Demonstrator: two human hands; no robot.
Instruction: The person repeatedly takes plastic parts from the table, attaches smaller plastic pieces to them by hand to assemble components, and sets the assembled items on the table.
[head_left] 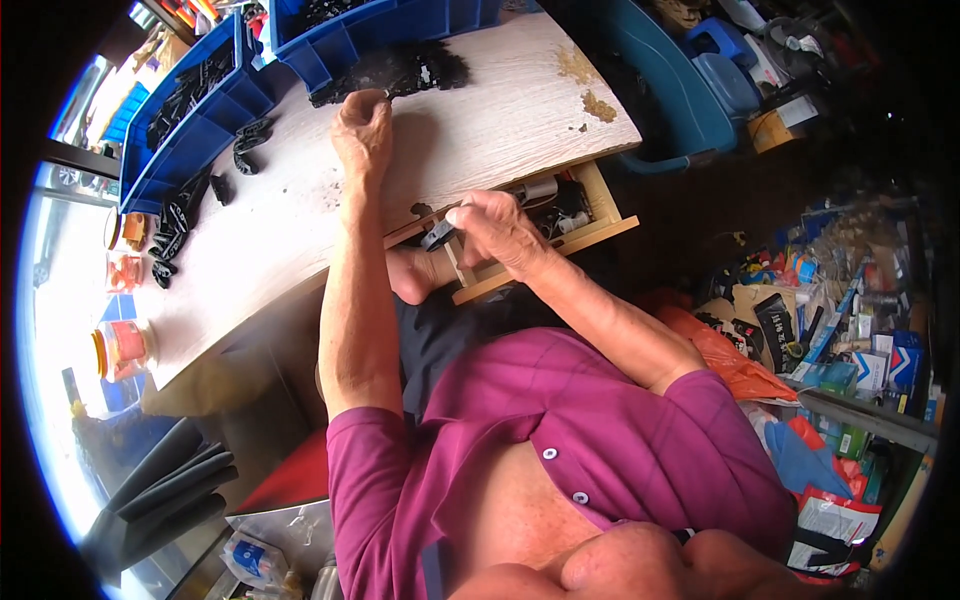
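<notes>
My left hand (362, 132) is curled closed over the whitish worktable (480, 110), just in front of a heap of small black parts (400, 72). Whatever its fingers hold, if anything, is hidden. My right hand (502, 232) is closed above an open wooden drawer (560, 240) at the table's front edge. Close by its thumb is a small grey metallic piece (438, 235); I cannot tell whether the fingers grip it. Inside the drawer, partly covered by my hand, lie small white and dark items.
Two blue bins (190, 110) with black parts stand at the far left and back. Black strip-like pieces (178, 225) and lidded jars (125, 348) line the left side. A teal tub (690, 90) sits beyond the right edge. Cluttered packages (830, 350) fill the right.
</notes>
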